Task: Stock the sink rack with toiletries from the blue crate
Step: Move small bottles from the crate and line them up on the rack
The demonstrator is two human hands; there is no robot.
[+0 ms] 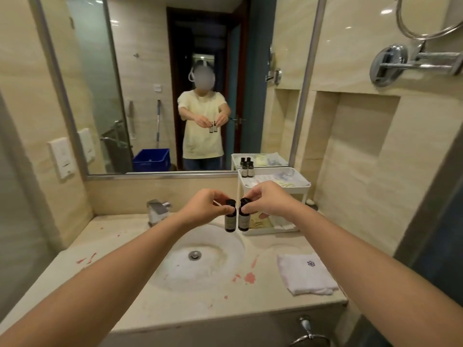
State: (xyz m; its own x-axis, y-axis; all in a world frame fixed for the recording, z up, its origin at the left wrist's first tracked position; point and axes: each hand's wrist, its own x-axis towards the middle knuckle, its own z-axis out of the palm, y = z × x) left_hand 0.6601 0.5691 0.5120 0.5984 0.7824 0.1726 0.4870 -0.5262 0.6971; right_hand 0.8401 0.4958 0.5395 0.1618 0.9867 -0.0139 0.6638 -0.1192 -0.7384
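Observation:
My left hand (204, 206) pinches the black cap of a small dark toiletry bottle (230, 221). Beside it, my right hand (268, 201) pinches the cap of a second dark bottle (243, 220). Both bottles hang upright, side by side, above the far rim of the sink (200, 256). The white two-tier sink rack (300, 182) stands just right of them against the mirror. Its top tier holds two small dark bottles (246, 170) and packets; its lower tier holds yellow packets (260, 222). The blue crate (151, 159) shows only as a reflection in the mirror, behind me.
A chrome faucet (157, 209) stands left of the sink. A folded white towel (305, 274) lies on the counter at the right. Red marks dot the counter. A wall recess and a chrome towel ring (413, 61) are on the right wall.

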